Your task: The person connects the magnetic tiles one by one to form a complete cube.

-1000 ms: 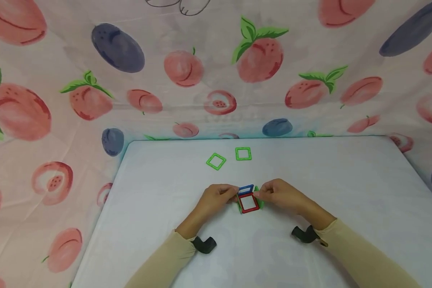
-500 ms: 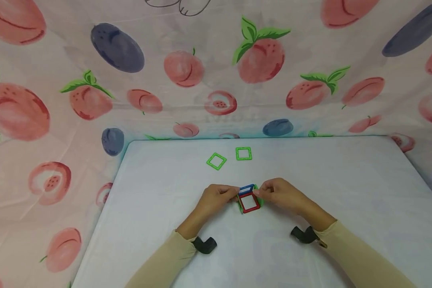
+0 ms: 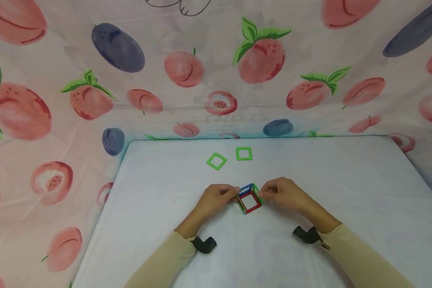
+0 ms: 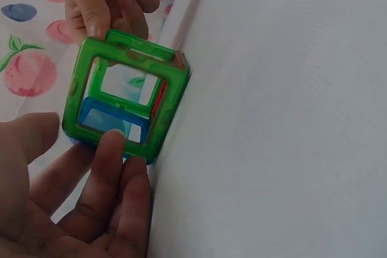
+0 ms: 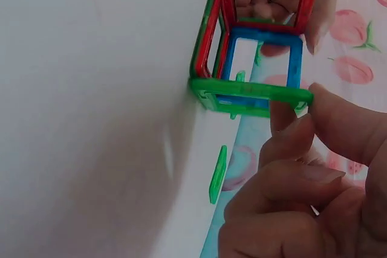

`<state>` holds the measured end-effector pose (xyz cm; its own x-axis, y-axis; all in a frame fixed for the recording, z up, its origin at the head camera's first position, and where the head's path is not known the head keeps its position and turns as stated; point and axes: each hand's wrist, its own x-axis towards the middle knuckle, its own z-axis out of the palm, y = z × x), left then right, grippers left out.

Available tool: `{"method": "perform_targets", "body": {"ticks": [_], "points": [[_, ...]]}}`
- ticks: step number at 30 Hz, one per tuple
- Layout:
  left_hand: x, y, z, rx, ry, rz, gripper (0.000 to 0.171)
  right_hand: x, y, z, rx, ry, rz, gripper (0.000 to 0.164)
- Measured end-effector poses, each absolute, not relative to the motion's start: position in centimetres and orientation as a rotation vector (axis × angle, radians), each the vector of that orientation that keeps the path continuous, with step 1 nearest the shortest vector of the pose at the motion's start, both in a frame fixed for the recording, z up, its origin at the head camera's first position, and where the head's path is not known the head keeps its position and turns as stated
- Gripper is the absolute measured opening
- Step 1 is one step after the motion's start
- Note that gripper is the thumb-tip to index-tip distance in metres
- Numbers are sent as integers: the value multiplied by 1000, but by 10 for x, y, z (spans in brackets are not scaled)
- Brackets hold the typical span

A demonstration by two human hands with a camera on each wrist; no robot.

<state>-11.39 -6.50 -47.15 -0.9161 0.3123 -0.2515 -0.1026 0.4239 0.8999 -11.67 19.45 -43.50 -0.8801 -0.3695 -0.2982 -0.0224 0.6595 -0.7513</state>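
Between my hands a small box of frame-like magnetic tiles stands on the table. In the head view its red tile (image 3: pixel 254 209) faces me, its blue tile (image 3: pixel 245 192) is behind, and green tiles form the sides. My left hand (image 3: pixel 217 196) holds the left back corner; in the left wrist view its fingers touch the lower edge of a green tile (image 4: pixel 72 104), the thumb beside it. My right hand (image 3: pixel 283 193) is at the right side. The right wrist view shows it pinching a green tile (image 5: pixel 254 90) between thumb and forefinger, beside red tiles (image 5: pixel 208 34).
Two loose green square tiles lie farther back on the white table (image 3: pixel 173 172): a turned one (image 3: pixel 211 165) and a straighter one (image 3: pixel 243 159). A fruit-print cloth (image 3: pixel 147 120) hangs behind the table.
The box has turned slightly, its near edge swinging right. Its right green side has come up against the blue tile. My right hand has shifted a little right; the left has barely moved.
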Motion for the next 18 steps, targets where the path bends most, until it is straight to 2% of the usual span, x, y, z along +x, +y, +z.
{"method": "perform_targets", "body": {"ticks": [6,12,18], "points": [[-113,-67,-471,384,2341,1389,30,-119,196,-437,-448,2542,-1040,18],[-114,-68,-471,585,2342,1314,53,-124,195,-440,-553,2585,-1024,15],[-112,-68,-469,689,2346,1254,58,-133,195,-441,-646,2563,-1035,15]]}}
